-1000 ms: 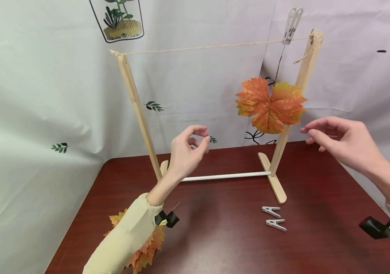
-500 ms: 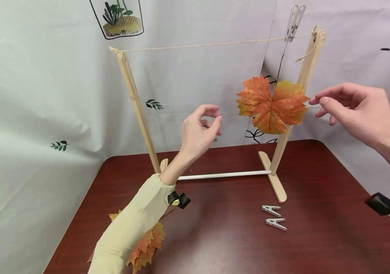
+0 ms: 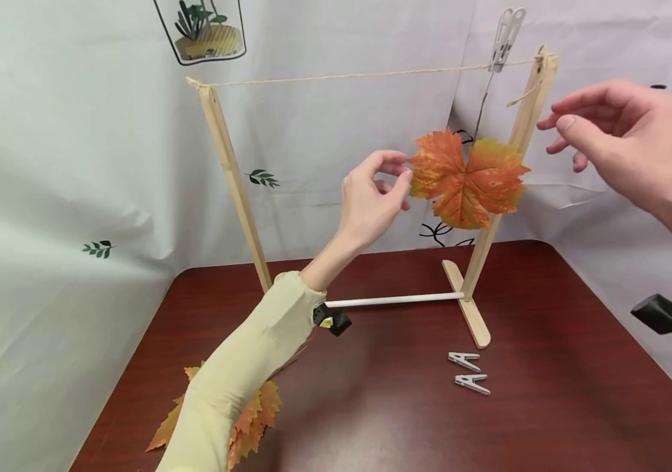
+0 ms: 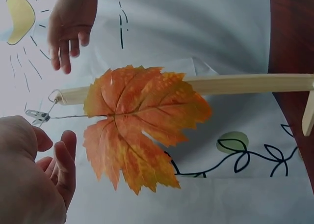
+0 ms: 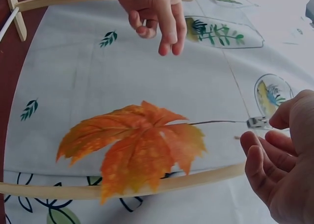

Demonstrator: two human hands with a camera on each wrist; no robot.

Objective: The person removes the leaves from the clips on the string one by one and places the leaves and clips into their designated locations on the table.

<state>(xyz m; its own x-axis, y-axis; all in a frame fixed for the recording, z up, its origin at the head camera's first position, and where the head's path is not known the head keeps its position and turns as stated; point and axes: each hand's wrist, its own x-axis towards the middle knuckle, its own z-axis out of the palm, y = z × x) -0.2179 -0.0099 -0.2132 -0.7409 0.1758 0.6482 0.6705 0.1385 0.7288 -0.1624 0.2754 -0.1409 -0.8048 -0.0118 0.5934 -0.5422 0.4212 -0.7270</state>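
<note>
An orange and yellow artificial leaf [image 3: 465, 183] hangs by its thin stem from a string [image 3: 336, 78]. A light grey clothespin [image 3: 505, 40] clips the stem to that string, near the right post. My left hand [image 3: 374, 193] is raised just left of the leaf, fingers loosely bent, overlapping its edge in the head view and holding nothing. To the right of the leaf and a bit higher, my right hand [image 3: 631, 134] hovers with relaxed fingers and no object in them. From the right wrist view, the leaf [image 5: 142, 140] hangs apart from both hands.
The string spans a wooden frame with a left post [image 3: 232, 183], a right post [image 3: 483, 252] and a white crossbar [image 3: 395, 301]. Two grey clothespins [image 3: 470, 373] lie on the dark red table [image 3: 406, 426]. More leaves [image 3: 256, 416] lie partly under my left sleeve.
Both hands have risen. The left hand has also moved right, up to the leaf's left edge; the right hand has climbed above the leaf's right side. Leaf and clothespins stay in place.
</note>
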